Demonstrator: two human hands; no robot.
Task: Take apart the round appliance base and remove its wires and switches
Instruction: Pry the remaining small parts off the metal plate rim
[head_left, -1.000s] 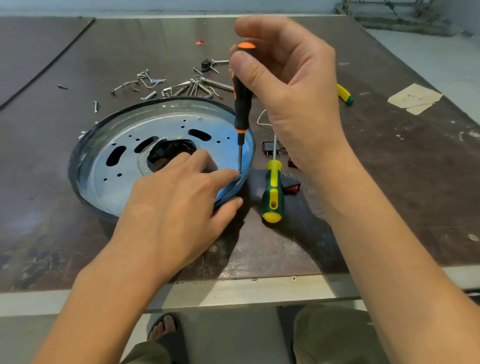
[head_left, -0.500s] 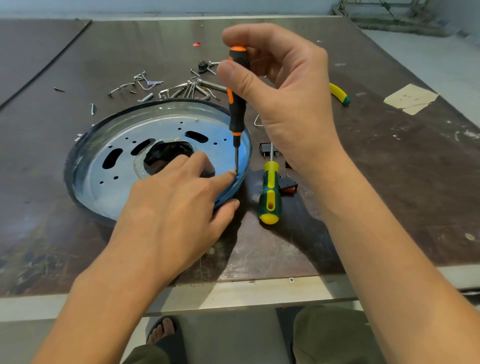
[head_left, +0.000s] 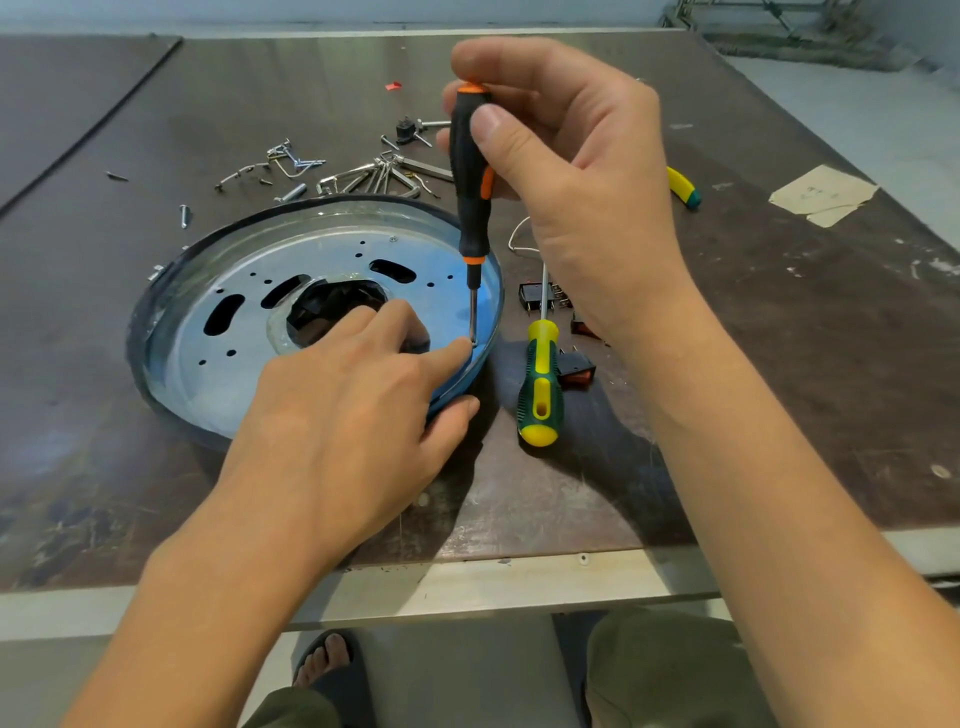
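Note:
The round appliance base (head_left: 223, 374), a shallow metal dish with a black rim and several holes, lies on the table. My left hand (head_left: 353, 415) holds its near right rim, fingers on the inside, thumb against the outside. The index fingertip lies beside the screwdriver tip. My right hand (head_left: 571, 197) grips the handle of a black and orange screwdriver (head_left: 470, 208) held upright, its tip set down just inside the base's right rim. Two black switches (head_left: 535, 296) and a red rocker switch (head_left: 576, 371) lie right of the base, with a white wire (head_left: 519, 234) partly hidden behind my right hand.
A green and yellow screwdriver (head_left: 540, 384) lies just right of the base. Loose screws and metal clips (head_left: 363, 176) are scattered behind it. A yellow tool handle (head_left: 683, 187) and a paper scrap (head_left: 821, 195) lie at the right. The table's front edge (head_left: 467, 587) is close to me.
My right thumb and fingers have shifted round the screwdriver handle while the tip stays at the same spot on the rim. My left hand has kept its hold.

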